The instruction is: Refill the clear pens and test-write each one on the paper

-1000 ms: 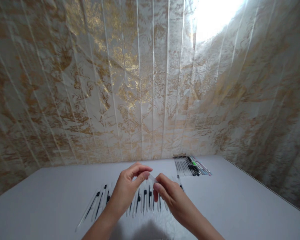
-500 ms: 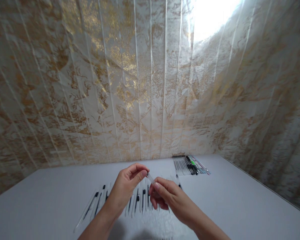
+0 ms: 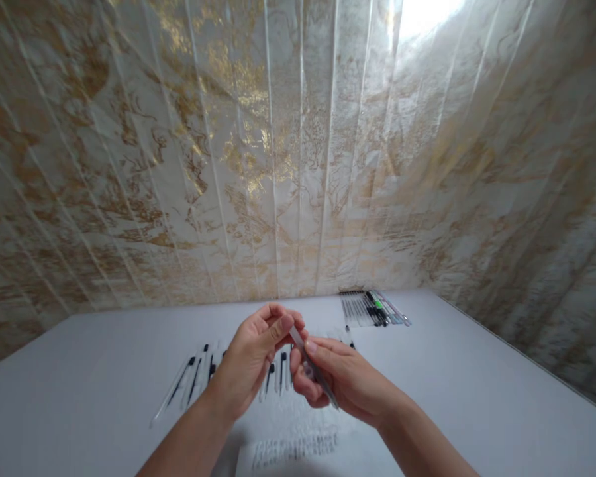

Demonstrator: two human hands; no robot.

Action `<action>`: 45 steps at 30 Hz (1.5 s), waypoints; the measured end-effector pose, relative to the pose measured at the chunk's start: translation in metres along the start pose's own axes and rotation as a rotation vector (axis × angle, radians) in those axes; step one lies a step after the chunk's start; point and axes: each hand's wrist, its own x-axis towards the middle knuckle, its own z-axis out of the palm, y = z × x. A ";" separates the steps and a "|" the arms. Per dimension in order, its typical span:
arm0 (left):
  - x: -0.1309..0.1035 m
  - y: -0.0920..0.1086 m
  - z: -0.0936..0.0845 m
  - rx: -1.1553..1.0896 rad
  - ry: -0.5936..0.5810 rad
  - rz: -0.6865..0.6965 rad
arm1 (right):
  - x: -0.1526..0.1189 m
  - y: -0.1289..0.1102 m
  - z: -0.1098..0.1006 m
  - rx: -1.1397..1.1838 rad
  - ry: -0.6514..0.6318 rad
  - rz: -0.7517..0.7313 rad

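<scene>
Both hands meet over the middle of the table around one clear-barrelled pen (image 3: pixel 318 372), which slants from upper left to lower right. My left hand (image 3: pixel 261 344) pinches its upper end between thumb and fingers, hiding the tip of that end. Lower down, my right hand (image 3: pixel 335 371) grips the barrel with thumb and curled fingers, and the pen's pointed end sticks out below. Beneath and behind the hands lies a row of clear pens with black parts (image 3: pixel 191 384), several showing at the left and others partly covered by the hands.
At the back right lie a set of thin refills (image 3: pixel 355 308) and several pens (image 3: pixel 380 308), one with a green label. A sheet with dark handwriting (image 3: pixel 298 450) rests at the front edge of view. Behind the white table (image 3: pixel 477 397) hangs a shiny gold-patterned sheet (image 3: pixel 278 165).
The pen has turned in the hands, so its lower length now shows below the right fingers. The view has tilted down slightly, bringing the written sheet into sight.
</scene>
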 end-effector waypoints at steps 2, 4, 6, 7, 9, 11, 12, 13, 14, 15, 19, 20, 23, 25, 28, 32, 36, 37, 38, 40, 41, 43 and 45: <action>0.000 -0.001 0.002 -0.012 0.024 -0.014 | 0.000 0.000 0.000 -0.003 -0.003 -0.003; 0.001 0.000 0.002 -0.002 0.022 -0.012 | -0.001 -0.002 0.000 0.011 -0.007 0.001; 0.001 0.003 0.001 0.031 0.003 0.000 | -0.002 -0.004 0.000 0.037 -0.014 0.008; 0.001 0.005 0.001 0.045 -0.008 0.005 | -0.002 -0.004 0.001 0.053 -0.016 0.006; 0.000 0.006 0.002 0.044 -0.022 -0.002 | -0.002 -0.004 0.001 0.064 -0.009 -0.012; -0.001 0.006 0.003 0.016 -0.006 -0.017 | -0.002 -0.003 0.003 0.039 0.011 -0.037; -0.001 0.005 0.003 0.006 0.012 -0.028 | -0.001 -0.002 0.003 0.021 0.021 -0.044; 0.000 0.003 0.003 0.003 0.031 -0.038 | -0.001 -0.001 0.004 0.004 0.027 -0.046; 0.000 0.002 0.003 0.002 0.046 -0.040 | 0.000 0.000 0.004 -0.006 0.031 -0.049; 0.001 0.001 0.002 0.007 0.054 -0.039 | 0.000 0.000 0.005 -0.007 0.034 -0.053; 0.002 0.001 0.001 0.011 0.013 -0.029 | 0.002 0.000 0.004 0.030 0.046 -0.075; 0.001 0.002 0.002 0.006 0.014 -0.028 | 0.002 0.000 0.004 0.035 0.047 -0.080; 0.000 0.001 0.004 -0.021 0.055 -0.031 | 0.003 0.001 0.003 0.028 0.041 -0.088; 0.000 -0.001 0.003 -0.030 0.077 -0.035 | 0.003 0.002 0.004 0.016 0.040 -0.083; 0.002 -0.004 0.001 -0.022 0.060 -0.028 | 0.004 0.004 0.004 0.020 0.046 -0.076; 0.001 -0.003 0.002 -0.009 0.015 -0.032 | 0.005 0.004 0.004 0.054 0.023 -0.082; 0.000 -0.002 0.005 -0.032 0.059 -0.077 | 0.004 0.006 0.004 0.054 0.028 -0.073; 0.000 -0.003 0.005 -0.035 0.073 -0.078 | 0.004 0.006 0.004 0.056 0.032 -0.068; 0.000 -0.003 0.004 -0.034 0.082 -0.072 | 0.004 0.006 0.004 0.058 0.034 -0.063; 0.001 -0.003 0.003 -0.032 0.074 -0.052 | 0.004 0.006 0.003 0.068 0.033 -0.060; 0.001 -0.003 0.003 -0.033 0.065 -0.044 | 0.004 0.005 0.004 0.076 0.031 -0.061; 0.001 -0.002 0.004 -0.044 0.058 -0.036 | 0.004 0.004 0.005 0.090 0.031 -0.065; 0.000 -0.003 0.005 -0.055 0.073 -0.046 | 0.004 0.003 0.006 0.099 0.035 -0.070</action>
